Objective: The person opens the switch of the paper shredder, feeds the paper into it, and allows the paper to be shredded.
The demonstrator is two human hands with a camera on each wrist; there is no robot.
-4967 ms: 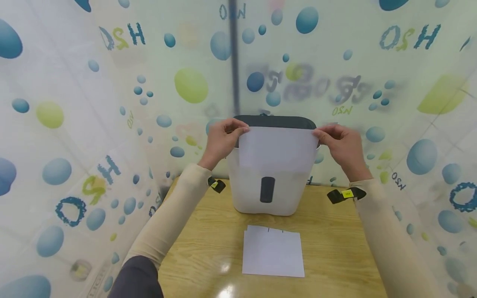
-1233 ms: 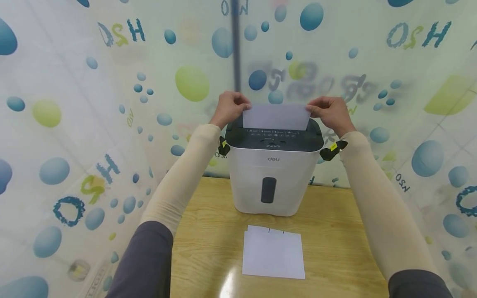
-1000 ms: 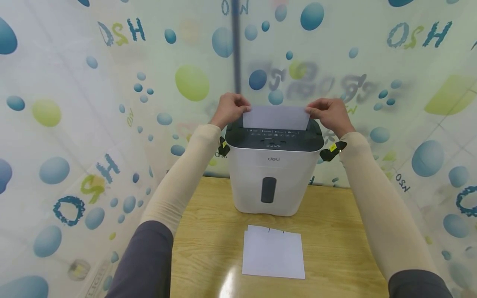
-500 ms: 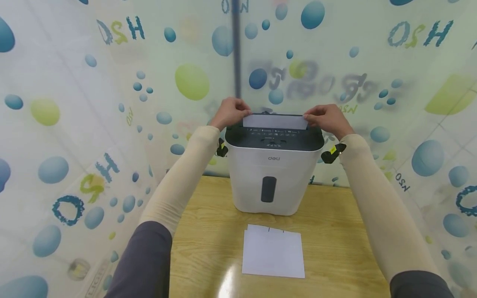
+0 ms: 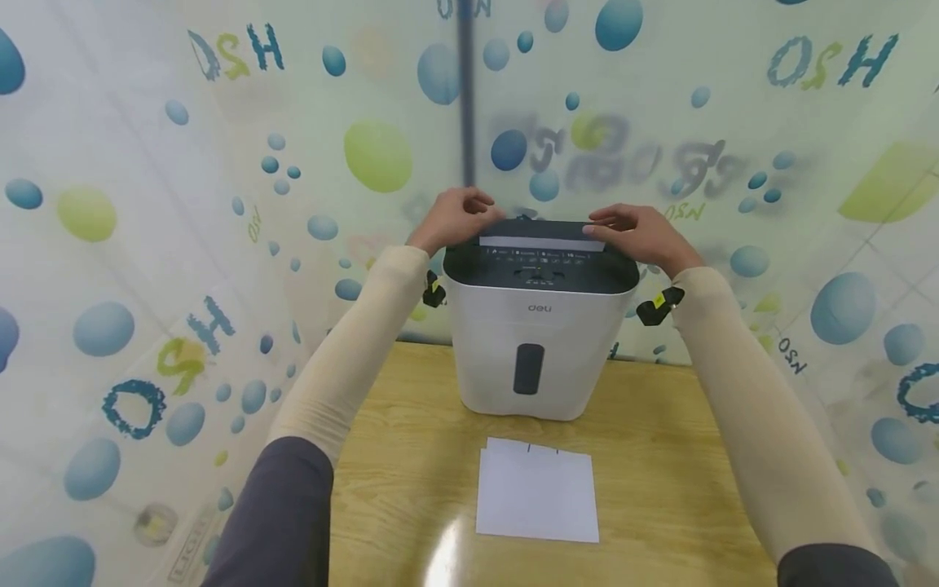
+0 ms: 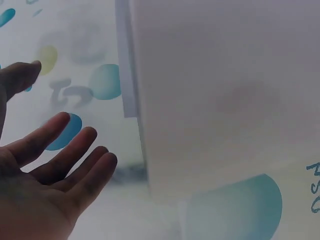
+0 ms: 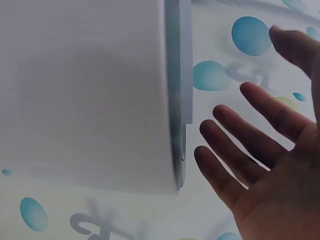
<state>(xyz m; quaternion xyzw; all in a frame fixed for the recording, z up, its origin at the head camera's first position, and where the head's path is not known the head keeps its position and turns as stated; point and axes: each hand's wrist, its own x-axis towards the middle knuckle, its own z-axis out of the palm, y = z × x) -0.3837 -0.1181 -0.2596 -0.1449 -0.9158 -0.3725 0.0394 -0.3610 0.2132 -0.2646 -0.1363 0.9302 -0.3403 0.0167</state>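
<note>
A white shredder (image 5: pixel 487 350) with a dark top (image 5: pixel 543 275) stands upright on the table. Only a narrow strip of a paper sheet (image 5: pixel 543 243) shows above its slot. My left hand (image 5: pixel 455 220) is over the top's left end, its fingers loosely bent and gripping nothing; the left wrist view shows that hand (image 6: pixel 57 180) with spread fingers beside a large white surface (image 6: pixel 220 100). Over the right end is my right hand (image 5: pixel 645 234), its fingers extended. In the right wrist view this hand (image 7: pixel 280 145) has spread fingers and nothing in them.
White sheets (image 5: pixel 537 493) lie slightly misaligned on the wooden table (image 5: pixel 653 473), in front of the shredder. Behind it hangs a curtain (image 5: pixel 293 122) printed with blue and green spots. A dark band is worn on each wrist.
The sheet has sunk from high above the slot to a narrow strip. Both hands have let go of its corners, and their fingers have opened.
</note>
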